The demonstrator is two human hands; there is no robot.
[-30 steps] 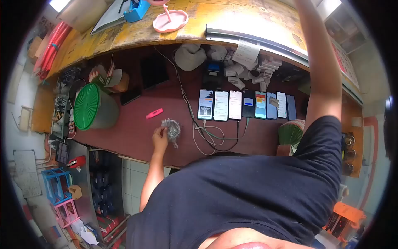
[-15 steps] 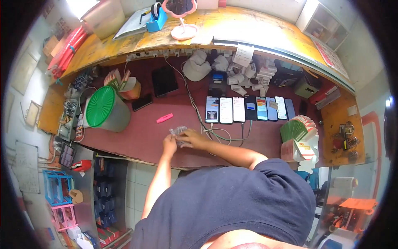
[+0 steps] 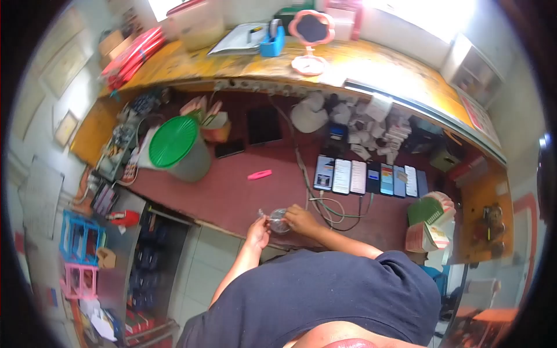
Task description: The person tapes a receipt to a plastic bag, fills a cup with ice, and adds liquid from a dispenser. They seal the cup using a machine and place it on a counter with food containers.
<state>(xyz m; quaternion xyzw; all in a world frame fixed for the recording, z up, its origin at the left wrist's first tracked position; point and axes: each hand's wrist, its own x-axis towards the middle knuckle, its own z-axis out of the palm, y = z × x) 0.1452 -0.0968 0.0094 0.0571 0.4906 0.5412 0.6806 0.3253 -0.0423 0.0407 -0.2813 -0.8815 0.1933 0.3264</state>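
Observation:
Near the front edge of the dark red desktop, both hands are on a clear, shiny plastic item. It looks rounded here, but its exact kind is too small and blurred to tell. My left hand pinches its left side, fingers pointing up. From the right, my right hand grips the other side with curled fingers. Beyond the hands lies a pink highlighter, touched by neither. To the right, charging cables curl on the desktop.
A row of phones lies at right, beside a green-and-white paper box. A tub with a green lid stands at left, near a dark tablet. A pink mirror stands on the upper wooden shelf.
The view has shifted, so the desk sits lower and further right. The plastic item, bunched up before, now looks spread into a rounder shape, and my hands are further apart.

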